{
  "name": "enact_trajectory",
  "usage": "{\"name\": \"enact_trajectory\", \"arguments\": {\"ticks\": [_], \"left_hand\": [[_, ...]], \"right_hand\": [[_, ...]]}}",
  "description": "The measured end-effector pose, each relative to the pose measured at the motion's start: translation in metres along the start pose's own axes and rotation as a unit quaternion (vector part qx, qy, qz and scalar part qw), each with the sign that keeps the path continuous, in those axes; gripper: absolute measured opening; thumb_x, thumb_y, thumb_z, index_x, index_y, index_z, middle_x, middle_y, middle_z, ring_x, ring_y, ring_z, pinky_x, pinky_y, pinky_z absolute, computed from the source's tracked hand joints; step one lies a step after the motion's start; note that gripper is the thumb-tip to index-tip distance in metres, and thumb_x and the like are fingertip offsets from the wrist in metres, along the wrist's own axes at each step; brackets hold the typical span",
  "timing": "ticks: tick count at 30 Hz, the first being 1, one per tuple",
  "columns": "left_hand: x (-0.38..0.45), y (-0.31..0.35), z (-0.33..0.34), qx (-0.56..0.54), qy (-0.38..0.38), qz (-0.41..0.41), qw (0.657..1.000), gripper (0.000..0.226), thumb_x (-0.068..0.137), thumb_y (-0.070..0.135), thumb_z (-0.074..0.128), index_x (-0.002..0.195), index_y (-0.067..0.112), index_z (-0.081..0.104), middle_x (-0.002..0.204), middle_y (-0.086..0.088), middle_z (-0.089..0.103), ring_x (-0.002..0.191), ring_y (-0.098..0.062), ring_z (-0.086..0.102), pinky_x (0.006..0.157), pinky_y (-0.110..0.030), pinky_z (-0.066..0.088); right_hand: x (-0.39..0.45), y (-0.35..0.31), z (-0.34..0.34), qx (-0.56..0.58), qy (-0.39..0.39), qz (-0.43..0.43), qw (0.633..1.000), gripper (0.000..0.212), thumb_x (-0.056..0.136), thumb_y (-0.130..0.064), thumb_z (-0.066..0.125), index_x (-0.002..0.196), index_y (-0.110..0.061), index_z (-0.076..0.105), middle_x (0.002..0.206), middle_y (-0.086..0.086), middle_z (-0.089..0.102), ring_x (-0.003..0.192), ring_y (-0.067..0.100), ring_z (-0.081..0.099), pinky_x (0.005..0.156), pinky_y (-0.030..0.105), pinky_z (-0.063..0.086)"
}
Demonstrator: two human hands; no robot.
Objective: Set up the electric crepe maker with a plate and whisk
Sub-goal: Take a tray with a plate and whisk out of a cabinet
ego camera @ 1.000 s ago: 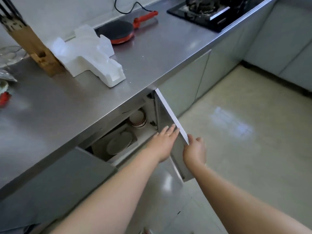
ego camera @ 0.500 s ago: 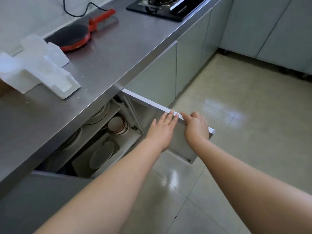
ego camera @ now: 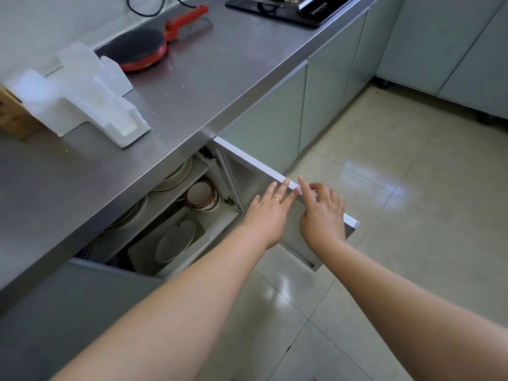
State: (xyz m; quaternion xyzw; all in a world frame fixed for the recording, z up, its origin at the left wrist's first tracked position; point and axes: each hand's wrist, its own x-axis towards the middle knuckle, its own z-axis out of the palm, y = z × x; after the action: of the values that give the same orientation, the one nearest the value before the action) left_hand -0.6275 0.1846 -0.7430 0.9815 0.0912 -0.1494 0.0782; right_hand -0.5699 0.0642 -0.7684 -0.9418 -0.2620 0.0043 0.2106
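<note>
The red electric crepe maker [ego camera: 141,50] with a black top and red handle lies on the steel counter [ego camera: 209,86] at the back, its black cord running up the wall. Below the counter a cabinet door [ego camera: 275,174] stands swung open. Inside are stacked white plates [ego camera: 176,240] on a tray, a stack of bowls [ego camera: 202,195] and more plates [ego camera: 176,174] on an upper shelf. My left hand [ego camera: 270,213] lies flat against the door's inner face, fingers spread. My right hand [ego camera: 321,211] hovers at the door's top edge, fingers loose, holding nothing. No whisk shows.
A white foam packing piece [ego camera: 82,97] lies on the counter at the left beside a wooden knife block [ego camera: 11,114]. A black gas hob [ego camera: 291,6] sits at the far end. Shut cabinet doors [ego camera: 324,97] line the right, over a tiled floor [ego camera: 412,215].
The cabinet door has swung further open, exposing the shelves of plates. My right hand has released its grip on the door's edge and its fingers have lifted.
</note>
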Motion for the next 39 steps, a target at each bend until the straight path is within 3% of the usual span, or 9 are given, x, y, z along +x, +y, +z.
{"name": "enact_trajectory", "arguments": {"ticks": [6, 12, 20, 28, 34, 39], "left_hand": [[-0.017, -0.015, 0.007, -0.025, 0.023, -0.031, 0.999, 0.08, 0.095, 0.007, 0.048, 0.157, 0.024, 0.002, 0.165, 0.002, -0.014, 0.153, -0.022, -0.005, 0.121, -0.045, 0.022], [-0.048, -0.054, 0.043, -0.069, 0.009, -0.115, 0.991, 0.076, 0.096, 0.013, 0.05, 0.158, 0.018, 0.005, 0.166, -0.005, -0.005, 0.153, -0.026, -0.001, 0.121, -0.039, 0.022], [-0.085, -0.153, 0.134, -0.151, -0.092, -0.255, 0.951, 0.074, 0.097, 0.022, 0.053, 0.157, 0.017, 0.01, 0.165, -0.009, 0.003, 0.153, -0.028, 0.004, 0.122, -0.039, 0.019], [-0.074, -0.278, 0.269, -0.15, -0.145, -0.369, 0.906, 0.074, 0.1, 0.029, 0.047, 0.157, 0.007, 0.005, 0.163, -0.013, 0.012, 0.151, -0.029, 0.012, 0.121, -0.037, 0.023], [-0.047, -0.349, 0.347, -0.011, -0.108, -0.395, 0.912, 0.055, 0.095, 0.019, 0.051, 0.144, 0.003, 0.032, 0.145, -0.014, 0.042, 0.134, -0.028, 0.041, 0.108, -0.032, 0.036], [-0.02, -0.394, 0.393, 0.078, -0.123, -0.456, 0.878, 0.037, 0.094, 0.014, 0.044, 0.13, 0.006, 0.05, 0.131, -0.011, 0.058, 0.123, -0.029, 0.054, 0.104, -0.038, 0.038]], "right_hand": [[-0.006, -0.012, 0.013, -0.03, 0.014, -0.13, 0.991, 0.082, 0.059, 0.002, 0.059, 0.137, -0.021, 0.05, 0.128, 0.009, 0.054, 0.113, 0.029, 0.039, 0.102, 0.037, 0.025], [-0.014, -0.037, 0.039, -0.051, -0.054, -0.241, 0.968, 0.073, 0.065, -0.004, 0.061, 0.135, -0.022, 0.052, 0.128, 0.005, 0.054, 0.119, 0.029, 0.045, 0.103, 0.041, 0.037], [-0.008, -0.089, 0.148, -0.049, -0.226, -0.216, 0.949, 0.068, 0.082, -0.009, 0.051, 0.147, -0.022, 0.035, 0.137, 0.004, 0.042, 0.127, 0.027, 0.037, 0.107, 0.033, 0.028], [0.011, -0.123, 0.317, -0.022, -0.31, -0.163, 0.936, 0.063, 0.089, -0.019, 0.054, 0.148, -0.021, 0.033, 0.14, 0.011, 0.041, 0.13, 0.03, 0.038, 0.107, 0.034, 0.036], [0.029, -0.133, 0.434, 0.083, -0.38, -0.04, 0.92, 0.055, 0.095, -0.024, 0.053, 0.146, -0.017, 0.035, 0.143, 0.017, 0.037, 0.121, 0.034, 0.052, 0.102, 0.035, 0.044], [0.057, -0.152, 0.512, 0.134, -0.369, 0.042, 0.919, 0.054, 0.099, -0.042, 0.043, 0.139, -0.006, 0.044, 0.136, 0.017, 0.054, 0.123, 0.034, 0.052, 0.097, 0.035, 0.042]]}}
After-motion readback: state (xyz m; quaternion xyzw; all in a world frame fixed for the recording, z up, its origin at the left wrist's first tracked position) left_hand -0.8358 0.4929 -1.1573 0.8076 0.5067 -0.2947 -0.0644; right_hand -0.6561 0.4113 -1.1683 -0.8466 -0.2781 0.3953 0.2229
